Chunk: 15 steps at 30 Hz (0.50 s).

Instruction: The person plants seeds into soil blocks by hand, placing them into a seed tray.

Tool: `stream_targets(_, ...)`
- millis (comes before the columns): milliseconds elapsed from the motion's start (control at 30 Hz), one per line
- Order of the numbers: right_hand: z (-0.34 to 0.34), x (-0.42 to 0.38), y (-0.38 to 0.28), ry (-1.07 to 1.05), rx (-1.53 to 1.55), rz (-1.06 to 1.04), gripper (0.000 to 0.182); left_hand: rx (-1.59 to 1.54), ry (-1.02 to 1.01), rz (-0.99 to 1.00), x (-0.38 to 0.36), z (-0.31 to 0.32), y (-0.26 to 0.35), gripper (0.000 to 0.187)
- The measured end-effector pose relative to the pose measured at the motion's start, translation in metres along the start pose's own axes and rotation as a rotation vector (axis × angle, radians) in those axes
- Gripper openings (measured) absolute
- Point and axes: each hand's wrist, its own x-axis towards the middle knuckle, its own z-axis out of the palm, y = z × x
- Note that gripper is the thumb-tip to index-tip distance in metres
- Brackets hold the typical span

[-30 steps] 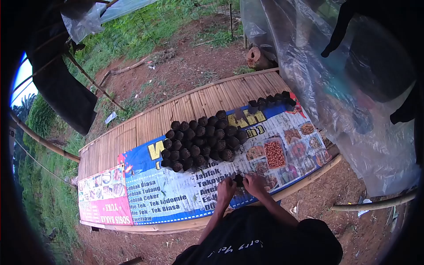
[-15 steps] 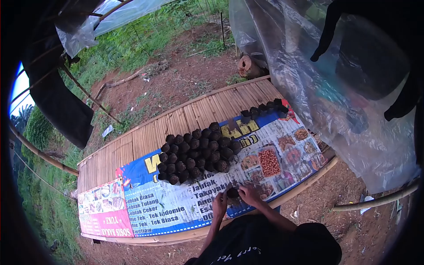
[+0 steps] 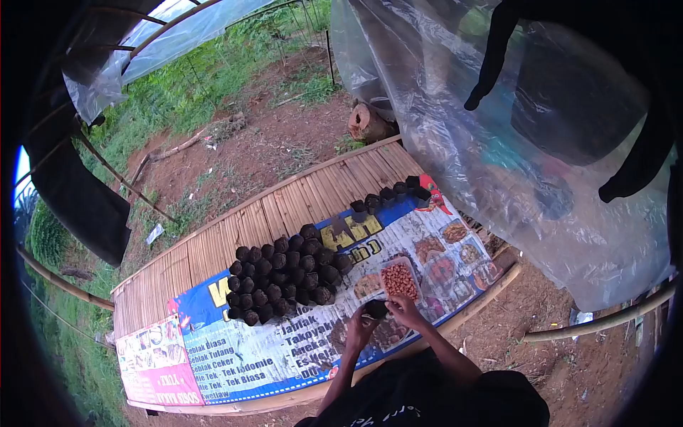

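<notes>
A small black pot is held between my two hands near the front edge of the bamboo table. My left hand grips its left side, and my right hand pinches its right rim. Just beyond my right hand lies a clear tray of reddish seeds. To the left stands a tight cluster of filled black pots. Farther back, a short row of black pots sits on the printed banner.
A bamboo slat table carries the banner. Clear plastic sheeting hangs at the right, with dark cloth over it. A cut log lies behind the table. Bamboo poles jut in at the sides.
The view has shifted, so the table sits farther left and lower. Both hands and the pot have moved nearer to the seed tray; the pot is now tilted.
</notes>
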Motion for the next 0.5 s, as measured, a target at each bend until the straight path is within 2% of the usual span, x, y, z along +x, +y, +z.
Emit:
stream_targets(33, -0.011, 0.007, 0.008, -0.03, -0.019, 0.068, 0.029, -0.001, -0.014, 0.021, 0.014, 0.005, 0.016, 0.057)
stream_targets(67, -0.017, 0.016, 0.017, 0.041, 0.149, 0.05, 0.029, 0.017, -0.029, -0.029, 0.026, 0.01, 0.031, 0.058)
stream_targets(100, -0.028, 0.021, 0.014, 0.041, 0.151, 0.055, 0.029, 0.018, -0.032, -0.034, 0.04, 0.019, 0.038, 0.058)
stream_targets(167, -0.06, 0.04, -0.01, 0.183, 0.034, -0.045, 0.029, -0.06, -0.023, 0.001, 0.068, 0.039, 0.048, 0.056)
stream_targets(200, -0.071, 0.047, -0.019, 0.204, 0.218, 0.146, 0.03, -0.058, -0.027, -0.004, 0.081, 0.047, 0.056, 0.056)
stream_targets(267, -0.089, 0.072, 0.003, 0.225, 0.212, 0.141, 0.03, 0.057, -0.024, 0.117, 0.106, 0.061, 0.071, 0.053)
stream_targets(367, -0.11, 0.103, 0.017, 0.286, 0.201, 0.137, 0.028, 0.134, -0.02, 0.111, 0.148, 0.089, 0.065, 0.052)
stream_targets(433, -0.118, 0.125, 0.022, 0.357, 0.232, 0.178, 0.026, 0.045, -0.011, 0.141, 0.179, 0.105, 0.052, 0.053)
stream_targets(467, -0.122, 0.137, 0.027, 0.378, 0.238, 0.095, 0.025, 0.041, -0.03, 0.123, 0.194, 0.11, 0.052, 0.053)
stream_targets(500, -0.124, 0.149, 0.033, 0.374, 0.24, 0.099, 0.025, 0.037, -0.048, 0.105, 0.209, 0.115, 0.048, 0.054)
